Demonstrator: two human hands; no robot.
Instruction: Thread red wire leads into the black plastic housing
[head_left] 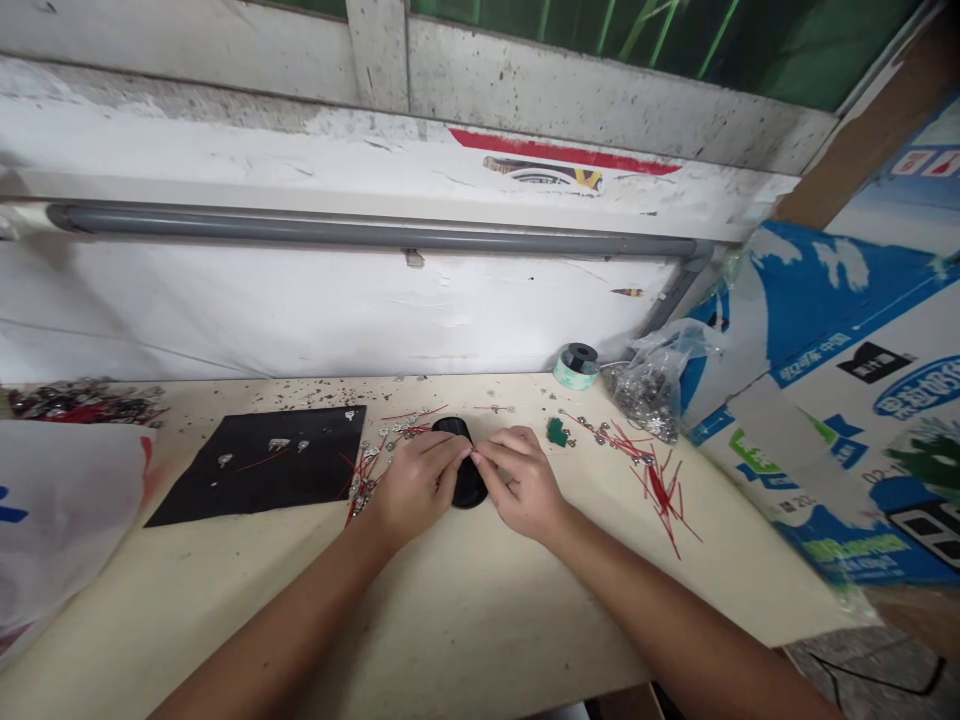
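Two bare forearms [285, 625] come from the bottom of the head view and reach over a cream-coloured wooden workbench [465, 620]. Between the hands lies a flat black oval piece [469, 490], low on the bench near its middle. The left hand [416, 487] and the right hand [517, 480] are close together and curved around this piece. The left fingers [442, 460] and the right fingers [487, 462] are bent and touch it from both sides, so both hands seem to have hold of it. Just left of the left hand is a loose group of thin red wires with small metal terminals [364, 480]. Further left lies a square black mat [315, 480] with a few small silver parts [277, 445] on it. Right of the right hand are a small green piece [556, 432] and a bunch of thin red wires [660, 490]. Behind them stand a roll of tape with a black core [576, 365] and a clear plastic bag of metal parts [649, 385]. A white plastic bag [60, 510] lies at the left edge, and printed blue-and-white cardboard [825, 400] leans at the right, below a grey pipe [375, 235] on the white wall [300, 320].
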